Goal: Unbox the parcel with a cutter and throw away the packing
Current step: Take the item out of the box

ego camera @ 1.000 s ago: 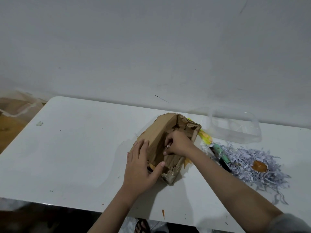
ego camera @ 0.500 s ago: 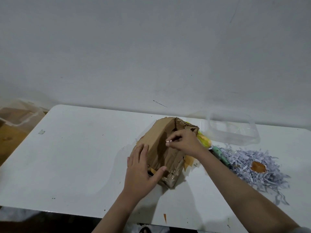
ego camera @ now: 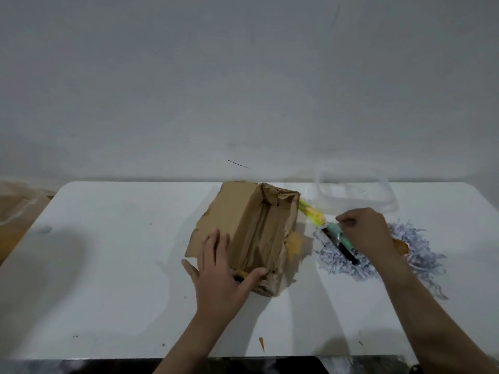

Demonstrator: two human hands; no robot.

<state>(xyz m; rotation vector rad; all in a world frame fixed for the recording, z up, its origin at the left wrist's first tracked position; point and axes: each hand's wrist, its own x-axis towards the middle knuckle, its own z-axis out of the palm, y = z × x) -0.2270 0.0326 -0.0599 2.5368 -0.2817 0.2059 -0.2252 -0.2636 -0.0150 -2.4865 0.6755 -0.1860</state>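
Observation:
An open brown cardboard parcel (ego camera: 259, 233) with torn edges lies in the middle of the white table (ego camera: 121, 265). My left hand (ego camera: 221, 268) rests flat on its left flap, thumb spread along the near rim. My right hand (ego camera: 364, 233) hovers to the right of the box over a pile of shredded white paper (ego camera: 421, 255); its fingertips are pinched together, seemingly on a tiny paper scrap. A green and black cutter (ego camera: 340, 242) lies on the pile, just under that hand. The inside of the box shows only bare cardboard.
A clear plastic container (ego camera: 356, 195) stands at the back right by the wall. A yellow-green strip (ego camera: 310, 211) lies between box and cutter. Orange tape bits (ego camera: 294, 245) lie beside the box. Clear plastic over brown cardboard (ego camera: 16, 211) sits on the floor to the left.
My right hand came out of the box and moved right to above the shredded paper and cutter. My left hand stayed on the box.

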